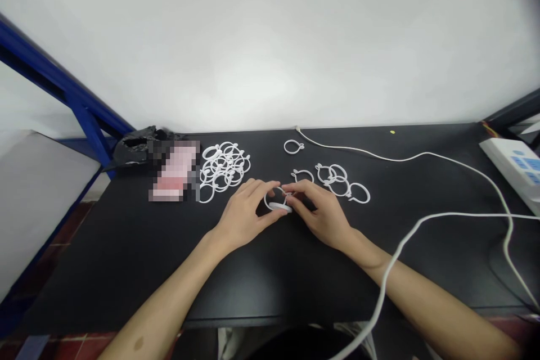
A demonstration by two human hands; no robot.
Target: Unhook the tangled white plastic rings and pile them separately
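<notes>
At the middle of the table, my left hand curls its thumb and fingers around white rings, one seen nearly edge-on. My right hand pinches the right side of these rings, near a small loop. How many rings are held is hard to make out. Left of my left hand lies a pile of similar white rings. Beyond my right hand, several more rings lie on the black surface, one partly hidden by that hand. A single ring rests farther back.
A white cable runs across the black table, and another cable passes over my right forearm. A black plastic bag and a blurred pink item are at left. A white box stands at right.
</notes>
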